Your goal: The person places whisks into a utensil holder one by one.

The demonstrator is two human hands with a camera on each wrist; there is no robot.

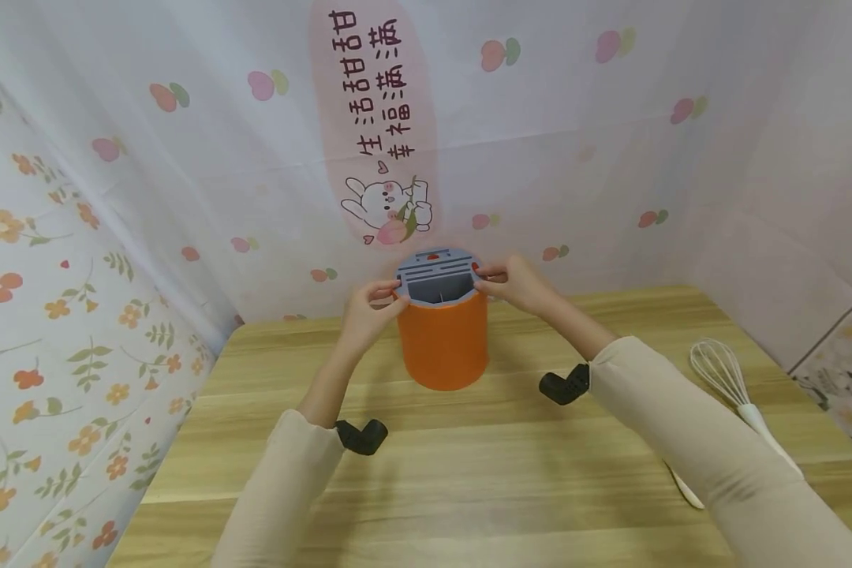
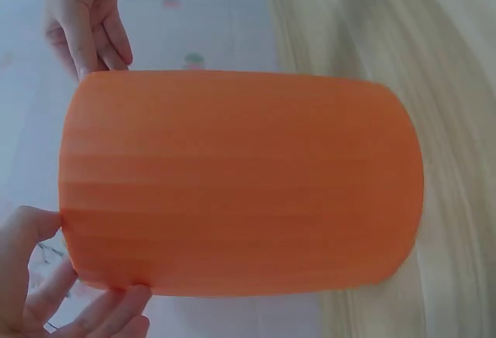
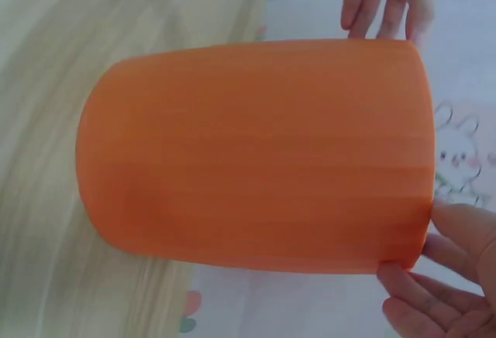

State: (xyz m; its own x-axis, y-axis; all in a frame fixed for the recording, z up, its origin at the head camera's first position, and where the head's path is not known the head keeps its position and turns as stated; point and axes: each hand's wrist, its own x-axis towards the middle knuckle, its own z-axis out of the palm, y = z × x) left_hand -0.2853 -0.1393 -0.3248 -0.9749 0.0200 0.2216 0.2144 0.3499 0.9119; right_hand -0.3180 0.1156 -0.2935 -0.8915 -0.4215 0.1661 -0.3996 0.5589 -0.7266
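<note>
Container of smooth orange plastic (image 1: 443, 347) stands upright near the far edge of a pale wood-grain table (image 1: 461, 481), its long axis vertical and its slotted end up. A grey-blue insert with slots (image 1: 438, 272) fills its mouth; the slot rows lie toward the printed white curtain (image 1: 539, 181), and one wide, deep opening lies on the person's side.

Only the head view shows that top. Both wrist views give the outer wall instead, turned sideways: in the left wrist view the mouth end points left, in the right wrist view it points right, and faint bands run along the wall's length. Each wrist view also shows the opposite hand across the container.

The left hand (image 1: 372, 312) and the right hand (image 1: 518, 285) sit at opposite sides of the mouth, each with thumb and bent fingers pinching the edge. Whether the tips grip the insert, the orange rim or both is hard to tell. The left forearm slants up from below, the right one in from the lower right, both in cream sleeves (image 1: 696, 442) with black angled wrist pieces (image 1: 362, 436) projecting inward. Beyond the right sleeve lies a wire whisk with a white handle (image 1: 750, 414).
</note>
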